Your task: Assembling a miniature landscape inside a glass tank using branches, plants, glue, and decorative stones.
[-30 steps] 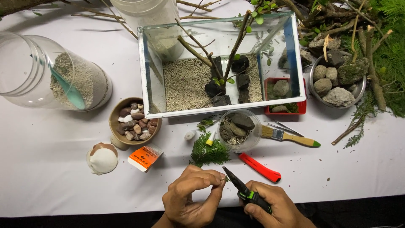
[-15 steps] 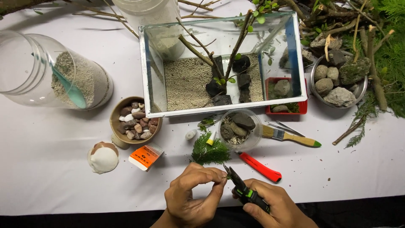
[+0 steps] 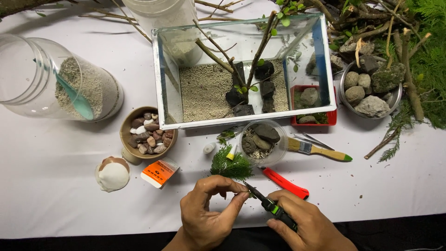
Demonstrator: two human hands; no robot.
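white table [image 3: 55, 195], right hand [image 3: 311, 225], pliers [image 3: 272, 207] pointing up-left toward left hand [image 3: 209, 214]

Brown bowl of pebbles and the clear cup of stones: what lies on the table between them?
In the head view, a small white cap and the green sprig lie between the brown bowl and the clear cup.

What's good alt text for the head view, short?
Seen from above, a person's left hand pinches a small green sprig while the right hand holds a black and green cutter to it. Behind, on a white table, stands a glass tank with sand, dark stones and branches, flanked by bowls of pebbles.
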